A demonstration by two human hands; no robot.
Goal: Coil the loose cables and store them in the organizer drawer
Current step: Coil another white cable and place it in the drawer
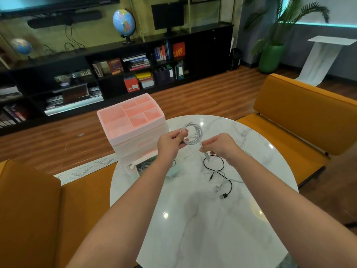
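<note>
Two hands mid-coil on white cable [191, 133].
Left hand [170, 142] gripped loops; right hand [220, 147] pinched the tail; next: tuck it in, then black cable [214, 164] near bench centre.

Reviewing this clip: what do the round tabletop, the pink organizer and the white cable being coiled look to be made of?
The tabletop looks like polished marble or a marble-look surface: grey veins, sharp light reflections. The organizer seems moulded plastic, pink and semi-translucent, with thin divider walls. The white cable, held by the left hand and right hand, looks rubber- or plastic-sheathed, smooth and flexible.
</note>
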